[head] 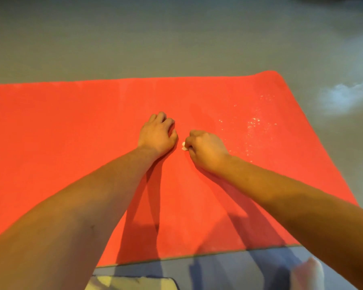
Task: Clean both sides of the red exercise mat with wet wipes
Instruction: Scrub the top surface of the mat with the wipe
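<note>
The red exercise mat (71,126) lies flat on the floor, spread across the view from the left edge to its right end. My left hand (158,135) rests on the mat near its middle, fingers curled, palm down, holding nothing I can see. Just to its right, my right hand (205,149) is closed in a fist on a small white wet wipe (184,146), of which only a bit shows at the thumb side. A damp, glistening patch (254,124) marks the mat to the right of that hand.
Grey floor (176,38) surrounds the mat, with a pale reflection (342,97) at the right. A bluish strip of floor (228,266) runs along the mat's near edge. A light cloth-like object (134,283) sits at the bottom, a white blurred shape (308,275) at the bottom right.
</note>
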Available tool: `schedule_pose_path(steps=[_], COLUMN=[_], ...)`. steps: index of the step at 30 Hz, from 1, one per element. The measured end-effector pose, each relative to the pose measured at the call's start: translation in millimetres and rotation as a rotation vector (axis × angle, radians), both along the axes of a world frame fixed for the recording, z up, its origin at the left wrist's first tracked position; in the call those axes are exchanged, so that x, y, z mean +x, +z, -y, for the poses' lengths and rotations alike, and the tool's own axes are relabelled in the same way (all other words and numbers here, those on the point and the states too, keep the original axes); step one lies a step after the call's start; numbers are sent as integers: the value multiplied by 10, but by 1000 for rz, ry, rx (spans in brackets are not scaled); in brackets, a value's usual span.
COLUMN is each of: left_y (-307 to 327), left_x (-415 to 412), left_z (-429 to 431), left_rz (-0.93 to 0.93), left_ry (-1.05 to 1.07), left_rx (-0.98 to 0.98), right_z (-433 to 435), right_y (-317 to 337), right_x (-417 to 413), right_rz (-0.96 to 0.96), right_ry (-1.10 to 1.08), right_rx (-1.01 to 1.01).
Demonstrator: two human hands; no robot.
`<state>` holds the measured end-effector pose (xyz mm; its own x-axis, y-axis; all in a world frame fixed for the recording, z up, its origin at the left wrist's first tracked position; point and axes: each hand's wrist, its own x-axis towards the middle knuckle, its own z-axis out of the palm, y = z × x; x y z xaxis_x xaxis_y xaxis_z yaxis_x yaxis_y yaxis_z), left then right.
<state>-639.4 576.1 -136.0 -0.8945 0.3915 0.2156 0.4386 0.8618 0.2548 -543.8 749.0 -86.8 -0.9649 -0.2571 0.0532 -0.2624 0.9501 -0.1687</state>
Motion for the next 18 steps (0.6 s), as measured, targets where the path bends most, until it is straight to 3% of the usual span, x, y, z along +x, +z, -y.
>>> schedule_pose_path(steps=[8,15,18], left_y=[71,272,366], left_x=[572,1232,1457], left_z=[93,220,275], left_rz=[91,214,289], left_ry=[-22,-70,-79], left_rx=[-51,-121,-155], right_z=[-103,29,93], right_y=[-4,53,64], right_x=[1376,700,785], right_rz=[134,104,107], right_ry=[216,-45,-104], right_rx=[-94,-12,20])
